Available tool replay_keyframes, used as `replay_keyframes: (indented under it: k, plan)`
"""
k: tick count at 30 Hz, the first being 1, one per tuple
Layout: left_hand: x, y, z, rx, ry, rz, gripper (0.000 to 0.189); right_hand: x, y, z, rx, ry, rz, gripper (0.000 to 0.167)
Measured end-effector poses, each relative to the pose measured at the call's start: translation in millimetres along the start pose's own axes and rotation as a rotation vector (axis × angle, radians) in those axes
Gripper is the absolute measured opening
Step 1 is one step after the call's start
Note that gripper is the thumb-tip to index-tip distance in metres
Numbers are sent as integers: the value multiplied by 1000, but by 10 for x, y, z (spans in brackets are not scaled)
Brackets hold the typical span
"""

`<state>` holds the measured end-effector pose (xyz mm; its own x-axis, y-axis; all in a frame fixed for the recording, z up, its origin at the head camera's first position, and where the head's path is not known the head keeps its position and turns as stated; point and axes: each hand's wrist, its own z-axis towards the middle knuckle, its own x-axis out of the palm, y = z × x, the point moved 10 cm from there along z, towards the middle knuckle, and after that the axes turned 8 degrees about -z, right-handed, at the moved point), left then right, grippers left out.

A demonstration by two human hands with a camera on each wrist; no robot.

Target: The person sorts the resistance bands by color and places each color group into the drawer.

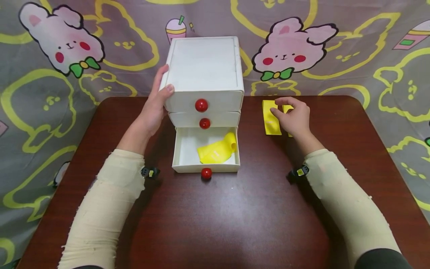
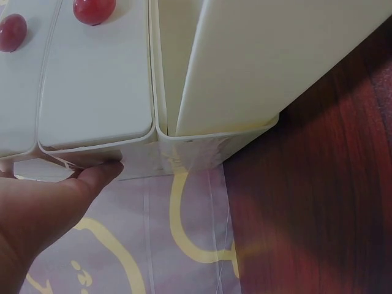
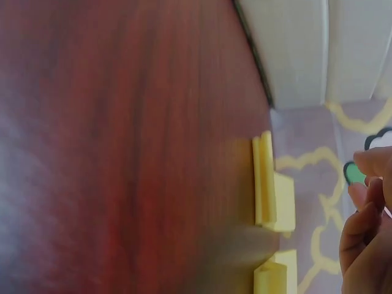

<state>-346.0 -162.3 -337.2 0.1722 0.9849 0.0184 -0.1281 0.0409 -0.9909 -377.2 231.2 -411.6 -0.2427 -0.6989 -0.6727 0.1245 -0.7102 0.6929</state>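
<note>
My left hand [image 1: 152, 112] holds the left side of a white drawer cabinet [image 1: 203, 63], its thumb by the front top corner. In the left wrist view a fingertip [image 2: 110, 171] touches the cabinet's side wall. The bottom drawer [image 1: 184, 149] is pulled out, and a curled yellow strip [image 1: 216, 150] lies in it. To the right, my right hand [image 1: 295, 116] hovers over two folded yellow pieces, the nearer-left piece [image 1: 271, 121] and one partly hidden behind the hand [image 1: 287, 108]. Its thumb and forefinger are bent and apart, with nothing between them.
Red round knobs [image 1: 201, 105] stick out from the drawer fronts. The cabinet stands toward the back of a dark red-brown table [image 1: 235, 220]. Behind the table hangs a patterned cloth [image 1: 208, 15] with rabbits and yellow outlines.
</note>
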Motion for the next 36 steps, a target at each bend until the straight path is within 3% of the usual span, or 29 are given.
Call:
replay_keyframes:
  k: [19,28,36]
  plan:
    - [-3,5,-4,-21,7,9,65,329,-347,405,113,193,-90,52]
    - [10,-8,-8,-5,15,31,65,349,-450,448,159,182,-122,46]
    - [12,-4,-3,4,14,28,65,379,-483,467,152,184,-156,42]
